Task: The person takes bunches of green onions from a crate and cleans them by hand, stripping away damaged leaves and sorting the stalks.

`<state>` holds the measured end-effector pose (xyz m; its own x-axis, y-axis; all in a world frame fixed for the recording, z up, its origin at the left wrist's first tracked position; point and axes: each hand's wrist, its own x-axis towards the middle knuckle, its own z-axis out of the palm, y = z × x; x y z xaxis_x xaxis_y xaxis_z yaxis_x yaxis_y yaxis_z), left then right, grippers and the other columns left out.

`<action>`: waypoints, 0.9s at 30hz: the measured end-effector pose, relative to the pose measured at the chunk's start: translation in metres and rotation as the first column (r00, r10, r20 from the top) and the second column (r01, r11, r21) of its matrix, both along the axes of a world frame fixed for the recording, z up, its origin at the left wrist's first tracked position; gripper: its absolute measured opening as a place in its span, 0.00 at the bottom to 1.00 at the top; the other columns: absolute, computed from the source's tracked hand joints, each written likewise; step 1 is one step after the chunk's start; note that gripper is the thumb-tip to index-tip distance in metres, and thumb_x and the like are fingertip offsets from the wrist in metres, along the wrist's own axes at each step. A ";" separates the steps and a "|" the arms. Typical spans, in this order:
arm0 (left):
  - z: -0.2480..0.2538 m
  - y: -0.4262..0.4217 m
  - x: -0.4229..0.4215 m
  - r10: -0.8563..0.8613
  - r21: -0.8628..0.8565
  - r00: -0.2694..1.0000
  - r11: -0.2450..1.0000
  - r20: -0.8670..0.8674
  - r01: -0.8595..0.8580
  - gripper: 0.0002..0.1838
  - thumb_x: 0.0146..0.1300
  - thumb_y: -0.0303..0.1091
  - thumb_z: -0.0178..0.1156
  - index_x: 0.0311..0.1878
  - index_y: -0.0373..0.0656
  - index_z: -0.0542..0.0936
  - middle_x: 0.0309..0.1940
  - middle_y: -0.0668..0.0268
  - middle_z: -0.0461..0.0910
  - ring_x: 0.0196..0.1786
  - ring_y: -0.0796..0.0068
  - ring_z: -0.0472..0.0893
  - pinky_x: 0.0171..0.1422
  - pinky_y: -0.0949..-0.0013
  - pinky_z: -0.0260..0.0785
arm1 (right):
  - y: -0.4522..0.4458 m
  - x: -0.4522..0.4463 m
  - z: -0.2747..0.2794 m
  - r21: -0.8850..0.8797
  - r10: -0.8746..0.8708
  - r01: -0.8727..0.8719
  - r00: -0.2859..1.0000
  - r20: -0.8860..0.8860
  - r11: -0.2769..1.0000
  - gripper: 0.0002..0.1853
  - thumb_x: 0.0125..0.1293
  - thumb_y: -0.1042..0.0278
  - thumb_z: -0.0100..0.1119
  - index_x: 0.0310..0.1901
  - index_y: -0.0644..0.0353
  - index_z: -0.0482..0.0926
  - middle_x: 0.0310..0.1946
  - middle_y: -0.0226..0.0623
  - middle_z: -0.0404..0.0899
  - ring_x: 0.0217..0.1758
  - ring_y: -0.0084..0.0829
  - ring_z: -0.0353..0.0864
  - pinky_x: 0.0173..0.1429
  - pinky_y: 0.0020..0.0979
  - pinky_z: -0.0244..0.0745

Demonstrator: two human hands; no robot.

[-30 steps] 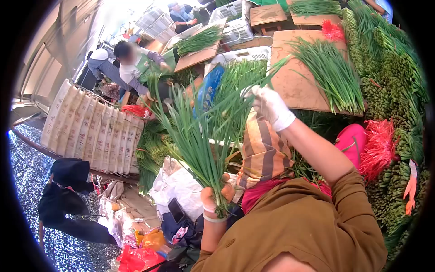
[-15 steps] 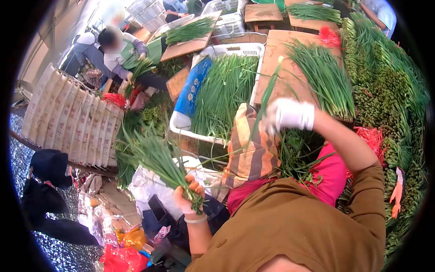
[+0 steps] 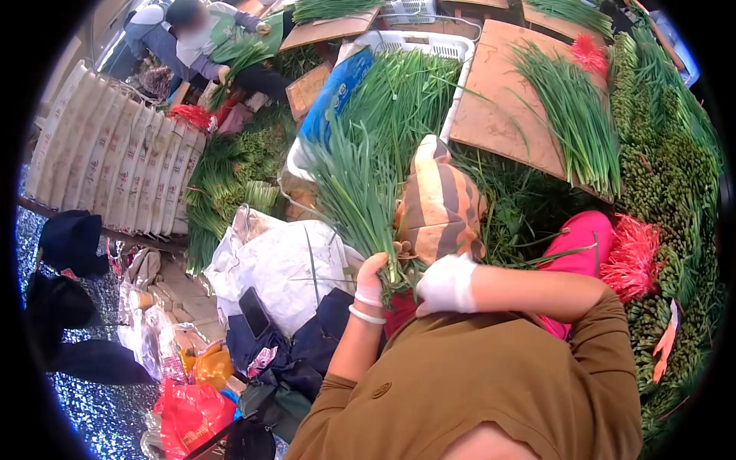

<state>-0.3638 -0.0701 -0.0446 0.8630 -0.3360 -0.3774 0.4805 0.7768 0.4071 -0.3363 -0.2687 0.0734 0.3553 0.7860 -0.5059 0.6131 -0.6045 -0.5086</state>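
Observation:
My left hand (image 3: 371, 280) is closed around the lower stalks of a bunch of green chives (image 3: 360, 184), whose leaves fan up and to the left over a white crate (image 3: 296, 162). A white glove covers my right hand (image 3: 448, 285), which is at the cut ends of the bunch, close beside my left hand. Its fingers are turned away and mostly hidden. Just beyond both hands, an orange-and-brown striped cloth (image 3: 441, 203) covers my knee. Loose chive leaves (image 3: 506, 192) lie to the right of that cloth.
Chives (image 3: 567, 115) lie on a brown board (image 3: 491, 92), with red ties (image 3: 589, 55) beside them. Stacked bundles (image 3: 659, 176) line the right side. White plastic (image 3: 284, 261) and a phone (image 3: 254, 313) are at left. A co-worker (image 3: 222, 38) sits at the upper left with chives.
My left hand has brought the bunch right and up, nearer my body's middle. My right hand has come down from above the cloth, and the leaf strand it held up is no longer seen there.

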 end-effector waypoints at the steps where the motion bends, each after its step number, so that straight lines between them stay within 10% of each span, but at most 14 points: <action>1: 0.007 -0.004 -0.002 0.035 0.002 0.999 0.999 0.004 -0.035 0.21 0.60 0.39 0.57 0.51 0.33 0.78 0.47 0.53 0.81 0.48 0.58 0.81 0.48 0.56 0.78 | -0.010 0.009 0.011 0.014 -0.066 0.066 0.997 0.030 0.998 0.21 0.61 0.44 0.55 0.34 0.56 0.83 0.29 0.45 0.82 0.35 0.47 0.83 0.41 0.44 0.77; 6: -0.010 -0.006 -0.010 0.229 0.192 0.972 0.958 -0.058 -0.215 0.21 0.60 0.40 0.57 0.50 0.34 0.78 0.41 0.56 0.82 0.44 0.61 0.82 0.45 0.60 0.78 | -0.058 0.075 -0.009 0.391 -0.480 0.332 0.789 0.383 0.858 0.10 0.60 0.57 0.57 0.32 0.53 0.82 0.25 0.39 0.80 0.32 0.43 0.81 0.38 0.43 0.76; 16: -0.018 -0.014 0.004 0.058 0.677 0.954 0.692 0.295 -0.252 0.18 0.56 0.27 0.61 0.51 0.38 0.77 0.40 0.68 0.79 0.41 0.74 0.79 0.47 0.71 0.73 | 0.004 0.048 -0.057 0.350 -0.113 -0.161 0.756 0.645 0.923 0.10 0.47 0.60 0.61 0.32 0.53 0.78 0.29 0.31 0.77 0.36 0.35 0.79 0.49 0.40 0.69; 21: -0.005 -0.020 0.028 0.140 0.537 0.953 0.799 0.269 -0.269 0.17 0.58 0.28 0.58 0.52 0.38 0.77 0.42 0.65 0.80 0.43 0.71 0.80 0.50 0.69 0.73 | 0.009 0.013 -0.068 0.352 -0.084 -0.121 0.853 0.516 0.928 0.20 0.53 0.57 0.61 0.46 0.59 0.78 0.45 0.37 0.78 0.53 0.37 0.76 0.66 0.43 0.61; 27: 0.031 -0.016 0.030 0.291 0.152 0.956 0.944 0.026 -0.292 0.18 0.60 0.40 0.59 0.48 0.38 0.77 0.40 0.60 0.81 0.40 0.64 0.81 0.47 0.63 0.76 | 0.011 0.005 -0.039 0.620 -0.293 -0.073 0.835 0.467 0.781 0.21 0.54 0.63 0.60 0.50 0.64 0.77 0.49 0.41 0.78 0.52 0.37 0.79 0.60 0.39 0.70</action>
